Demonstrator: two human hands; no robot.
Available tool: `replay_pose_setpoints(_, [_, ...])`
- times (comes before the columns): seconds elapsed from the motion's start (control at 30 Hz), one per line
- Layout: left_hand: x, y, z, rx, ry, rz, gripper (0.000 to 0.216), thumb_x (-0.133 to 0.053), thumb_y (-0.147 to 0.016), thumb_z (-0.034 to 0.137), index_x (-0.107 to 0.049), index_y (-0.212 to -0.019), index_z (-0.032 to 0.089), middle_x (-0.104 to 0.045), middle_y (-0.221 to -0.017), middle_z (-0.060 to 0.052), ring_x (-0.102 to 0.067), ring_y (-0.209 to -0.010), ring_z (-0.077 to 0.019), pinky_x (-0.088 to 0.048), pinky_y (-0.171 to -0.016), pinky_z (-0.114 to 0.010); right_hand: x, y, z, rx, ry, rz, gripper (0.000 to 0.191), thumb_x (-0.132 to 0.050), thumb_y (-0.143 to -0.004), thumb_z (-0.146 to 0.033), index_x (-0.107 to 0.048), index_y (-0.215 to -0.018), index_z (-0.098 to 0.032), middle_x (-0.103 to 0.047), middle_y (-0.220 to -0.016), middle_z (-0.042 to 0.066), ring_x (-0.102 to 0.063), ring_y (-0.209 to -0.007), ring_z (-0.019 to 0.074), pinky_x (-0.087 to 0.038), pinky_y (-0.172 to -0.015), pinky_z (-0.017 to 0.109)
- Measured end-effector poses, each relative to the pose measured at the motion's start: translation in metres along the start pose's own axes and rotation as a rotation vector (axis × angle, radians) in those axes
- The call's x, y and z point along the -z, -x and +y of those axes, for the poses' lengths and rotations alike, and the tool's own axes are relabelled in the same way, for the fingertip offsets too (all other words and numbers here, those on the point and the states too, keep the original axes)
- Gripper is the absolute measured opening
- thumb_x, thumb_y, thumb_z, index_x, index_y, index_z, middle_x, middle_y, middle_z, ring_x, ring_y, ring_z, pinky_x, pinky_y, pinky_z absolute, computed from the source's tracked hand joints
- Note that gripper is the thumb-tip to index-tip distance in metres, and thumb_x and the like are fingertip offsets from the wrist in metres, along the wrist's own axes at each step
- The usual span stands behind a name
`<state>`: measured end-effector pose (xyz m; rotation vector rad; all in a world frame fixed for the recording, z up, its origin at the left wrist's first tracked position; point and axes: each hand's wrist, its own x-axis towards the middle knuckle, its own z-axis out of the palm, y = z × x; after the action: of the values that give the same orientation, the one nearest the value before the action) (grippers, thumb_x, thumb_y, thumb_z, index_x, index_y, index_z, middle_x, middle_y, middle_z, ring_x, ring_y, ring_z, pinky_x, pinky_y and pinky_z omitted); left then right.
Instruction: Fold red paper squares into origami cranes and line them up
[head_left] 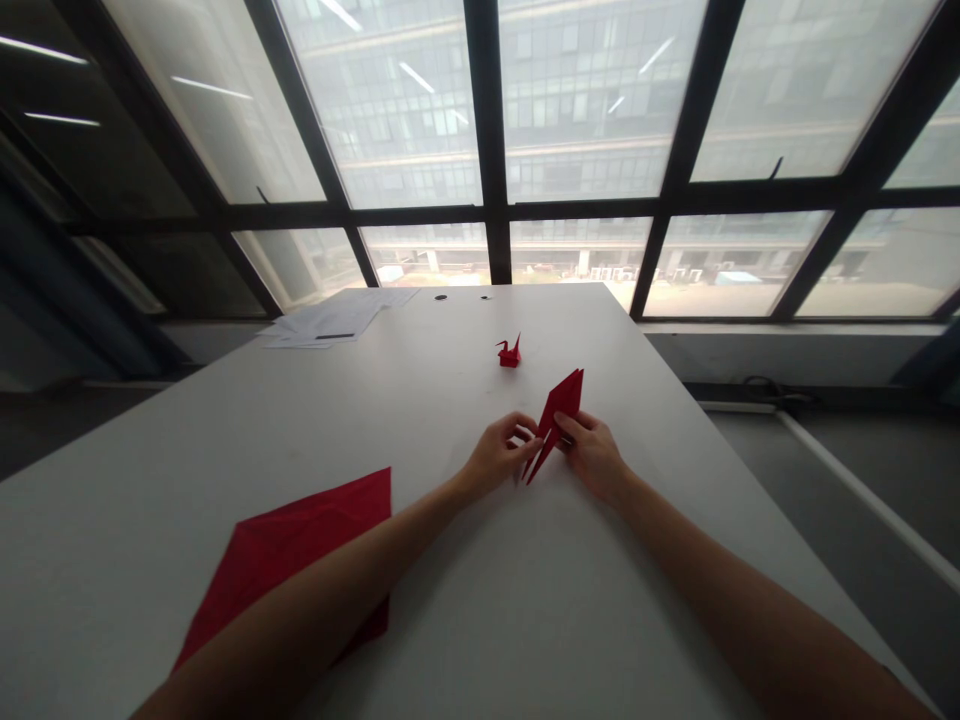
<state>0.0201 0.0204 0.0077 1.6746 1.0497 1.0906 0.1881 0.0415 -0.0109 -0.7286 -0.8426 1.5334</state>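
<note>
Between my two hands is a piece of red origami paper (564,395), folded into a narrow diamond with two thin points hanging at its lower end. My right hand (594,455) grips its right side, thumb on the face and fingers behind. With thumb and fingertips, my left hand (501,452) pinches the lower left edge close to the split points. Just beyond, a finished red paper crane (509,352) stands upright on the white table (442,400). A larger red paper sheet (300,540) with creases lies at the left, partly hidden under my left forearm.
White papers (330,318) with a dark pen-like stick (334,337) on them lie at the table's far left. Two small dark round spots, one a disc (441,297), are near the far edge. Large windows (577,100) rise behind; the table's right edge drops to the floor.
</note>
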Motion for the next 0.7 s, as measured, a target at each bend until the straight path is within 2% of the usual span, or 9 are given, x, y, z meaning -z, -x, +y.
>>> replay_pose_setpoints(0.1, [-0.0026, 0.0020, -0.0005, -0.003, -0.052, -0.004, 0.031, -0.073, -0.080, 0.039, -0.063, -0.099, 0.017, -0.065, -0.085, -0.002, -0.060, -0.064, -0.0112, -0.046, -0.052, -0.020, 0.0001, -0.0008, 0.0010, 0.015, -0.019, 0.021, 0.027, -0.086, -0.065, -0.035, -0.076, -0.084, -0.019, -0.074, -0.089, 0.005, -0.066, -0.077, 0.0186, -0.054, -0.076, 0.035])
replay_pose_setpoints(0.2, [-0.0048, 0.0027, -0.0029, -0.072, -0.123, 0.003, 0.026, -0.070, -0.080, 0.028, -0.064, -0.104, 0.019, -0.065, -0.092, -0.003, -0.063, -0.076, -0.0138, -0.048, -0.055, -0.020, -0.0005, -0.0006, 0.0006, 0.033, -0.011, 0.038, 0.027, -0.086, -0.064, -0.036, -0.075, -0.083, -0.019, -0.074, -0.088, 0.005, -0.066, -0.076, 0.0185, -0.053, -0.076, 0.035])
replay_pose_setpoints(0.3, [-0.0056, 0.0020, -0.0049, -0.126, -0.189, 0.030, 0.015, -0.066, -0.081, 0.022, -0.066, -0.096, 0.018, -0.063, -0.094, -0.004, -0.063, -0.079, -0.0144, -0.049, -0.056, -0.020, -0.0007, -0.0005, 0.0002, 0.041, -0.008, 0.047, 0.026, -0.086, -0.063, -0.036, -0.075, -0.081, -0.019, -0.074, -0.086, 0.005, -0.064, -0.074, 0.0177, -0.052, -0.075, 0.035])
replay_pose_setpoints(0.43, [-0.0048, 0.0011, -0.0038, -0.152, -0.243, 0.116, 0.005, -0.062, -0.083, 0.020, -0.065, -0.083, 0.016, -0.062, -0.090, -0.004, -0.063, -0.074, -0.0129, -0.050, -0.059, -0.021, -0.0005, -0.0008, 0.0002, 0.027, 0.024, 0.058, 0.026, -0.086, -0.064, -0.036, -0.076, -0.080, -0.019, -0.073, -0.084, 0.004, -0.062, -0.072, 0.0162, -0.049, -0.069, 0.031])
replay_pose_setpoints(0.6, [-0.0038, 0.0015, -0.0008, -0.189, -0.252, 0.253, 0.002, -0.062, -0.082, 0.017, -0.064, -0.081, 0.017, -0.064, -0.090, -0.003, -0.063, -0.073, -0.0121, -0.051, -0.062, -0.021, -0.0004, -0.0017, 0.0004, 0.018, 0.063, 0.068, 0.028, -0.086, -0.063, -0.036, -0.076, -0.081, -0.018, -0.073, -0.083, 0.004, -0.060, -0.069, 0.0150, -0.045, -0.064, 0.029])
replay_pose_setpoints(0.7, [-0.0035, 0.0025, -0.0007, -0.181, -0.188, 0.297, 0.004, -0.064, -0.084, 0.021, -0.064, -0.083, 0.017, -0.065, -0.081, -0.001, -0.064, -0.067, -0.0120, -0.051, -0.061, -0.022, 0.0009, -0.0026, 0.0003, 0.007, 0.076, 0.065, 0.028, -0.086, -0.063, -0.037, -0.077, -0.083, -0.018, -0.072, -0.081, 0.004, -0.058, -0.067, 0.0136, -0.044, -0.063, 0.028])
